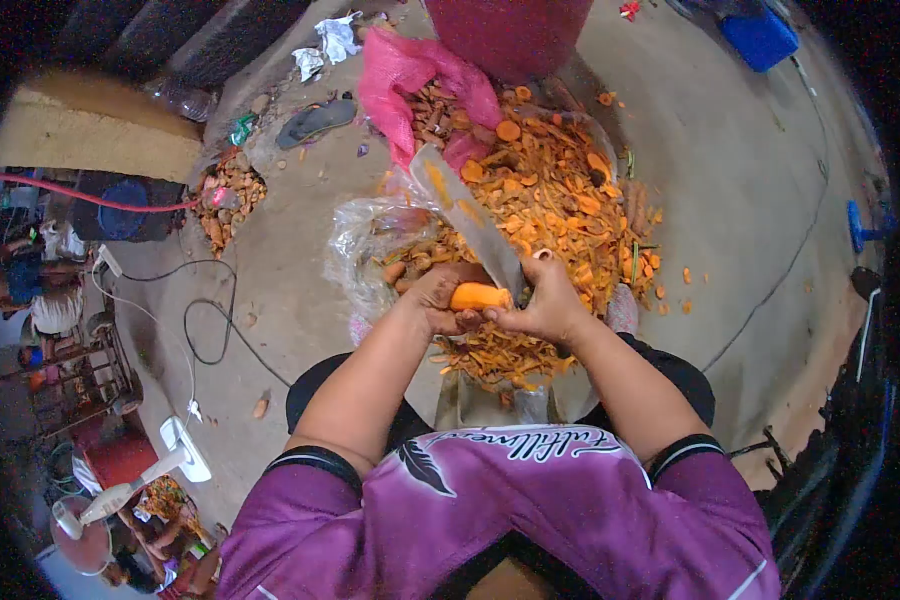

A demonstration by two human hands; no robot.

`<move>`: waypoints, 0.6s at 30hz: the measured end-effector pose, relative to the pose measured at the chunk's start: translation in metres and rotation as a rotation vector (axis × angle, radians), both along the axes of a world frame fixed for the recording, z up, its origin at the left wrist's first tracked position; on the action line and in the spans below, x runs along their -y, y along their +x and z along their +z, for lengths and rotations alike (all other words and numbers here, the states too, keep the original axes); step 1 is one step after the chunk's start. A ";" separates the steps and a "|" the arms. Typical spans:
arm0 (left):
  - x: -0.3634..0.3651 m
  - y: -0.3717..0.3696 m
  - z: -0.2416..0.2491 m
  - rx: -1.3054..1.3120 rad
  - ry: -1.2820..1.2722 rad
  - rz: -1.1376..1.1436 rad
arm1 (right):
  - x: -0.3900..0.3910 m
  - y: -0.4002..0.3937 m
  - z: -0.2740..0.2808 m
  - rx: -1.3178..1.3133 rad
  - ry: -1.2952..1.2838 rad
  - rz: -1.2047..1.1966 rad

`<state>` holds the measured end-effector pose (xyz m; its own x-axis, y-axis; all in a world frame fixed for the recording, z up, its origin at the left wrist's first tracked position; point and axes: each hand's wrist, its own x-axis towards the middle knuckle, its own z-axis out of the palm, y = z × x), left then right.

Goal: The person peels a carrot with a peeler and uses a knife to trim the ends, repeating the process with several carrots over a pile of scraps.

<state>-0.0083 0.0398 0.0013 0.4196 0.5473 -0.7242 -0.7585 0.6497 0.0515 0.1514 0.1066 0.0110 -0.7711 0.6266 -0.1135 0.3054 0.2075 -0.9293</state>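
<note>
An orange peeled carrot (480, 297) lies in my left hand (444, 296), whose fingers are wrapped round it. My right hand (548, 300) is closed on a large knife (465, 215), its wide blade slanting up and to the left with orange bits stuck on it. The knife's lower end is beside the carrot's right end, where my right thumb also rests; the grip itself is mostly hidden by my fingers. Beneath and beyond both hands spreads a heap of orange peelings and cut pieces (560, 200).
Clear plastic (360, 240) lies left of the heap. A pink sack (390, 85) and a dark red tub (515, 35) stand beyond it. Farther left are a sandal (316, 123), a brown pile (232, 190) and a black cable (232, 310). A blue object (760, 40) is at the upper right.
</note>
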 end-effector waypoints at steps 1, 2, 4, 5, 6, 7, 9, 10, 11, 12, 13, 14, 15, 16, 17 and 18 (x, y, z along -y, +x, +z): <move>0.001 0.004 0.004 0.017 0.013 0.035 | 0.001 0.000 0.002 0.015 0.025 0.011; 0.001 0.007 0.010 -0.052 -0.025 0.073 | 0.001 0.000 0.001 0.032 0.043 -0.004; 0.001 0.015 0.005 -0.187 -0.048 0.128 | 0.003 0.000 -0.003 0.069 0.078 -0.040; 0.002 0.018 0.001 -0.252 -0.060 0.152 | 0.004 0.000 -0.001 0.105 0.053 -0.076; 0.001 0.018 -0.005 -0.283 -0.019 0.125 | 0.004 -0.003 0.000 0.143 0.027 -0.112; -0.001 0.017 -0.013 -0.313 0.021 0.097 | 0.004 -0.003 0.001 0.181 0.000 -0.148; -0.003 0.015 -0.023 -0.307 0.084 0.112 | 0.000 -0.004 -0.015 0.146 -0.370 -0.292; -0.003 0.015 -0.027 -0.269 0.103 0.161 | -0.001 -0.004 -0.021 0.174 -0.640 -0.356; -0.003 0.014 -0.029 -0.232 0.121 0.210 | -0.002 -0.002 -0.025 0.199 -0.911 -0.416; -0.004 0.015 -0.021 -0.210 0.111 0.266 | -0.001 -0.001 -0.020 0.242 -1.046 -0.489; -0.005 0.014 -0.023 -0.198 0.138 0.275 | 0.000 0.003 -0.020 0.188 -1.095 -0.514; -0.008 0.011 -0.028 -0.190 0.176 0.278 | -0.001 0.007 -0.024 0.122 -1.138 -0.539; -0.015 0.005 -0.030 -0.185 0.220 0.277 | -0.004 0.010 -0.029 0.048 -1.176 -0.563; -0.021 -0.004 -0.021 -0.192 0.318 0.229 | -0.008 0.012 -0.034 0.118 -1.115 -0.611; -0.035 -0.012 -0.012 -0.266 0.353 0.249 | -0.012 0.015 -0.036 0.093 -1.093 -0.594; -0.059 -0.020 0.010 -0.336 0.385 0.273 | -0.015 0.019 -0.033 0.073 -1.073 -0.577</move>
